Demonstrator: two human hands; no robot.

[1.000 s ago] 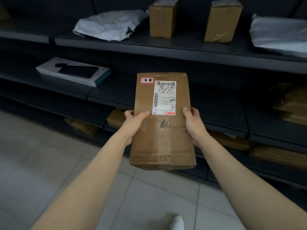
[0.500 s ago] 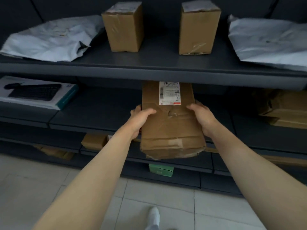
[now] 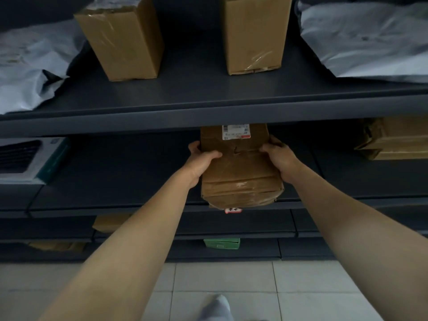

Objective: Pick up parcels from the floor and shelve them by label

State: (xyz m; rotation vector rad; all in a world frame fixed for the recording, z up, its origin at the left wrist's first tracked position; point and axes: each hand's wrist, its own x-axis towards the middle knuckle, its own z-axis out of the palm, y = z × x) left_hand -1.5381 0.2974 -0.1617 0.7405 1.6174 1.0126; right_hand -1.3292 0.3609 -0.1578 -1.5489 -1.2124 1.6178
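Brown cardboard parcel (image 3: 238,172), creased, taped, white label beyond the grip; left hand (image 3: 200,162) and right hand (image 3: 279,156) clasping its sides.

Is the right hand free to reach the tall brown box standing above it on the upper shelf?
Probably not yet: the right hand grips the parcel, and the upper shelf edge lies between it and the box.

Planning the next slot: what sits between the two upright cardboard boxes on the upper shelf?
Nothing: in the head view, bare upper shelf separates the left box from the right box.
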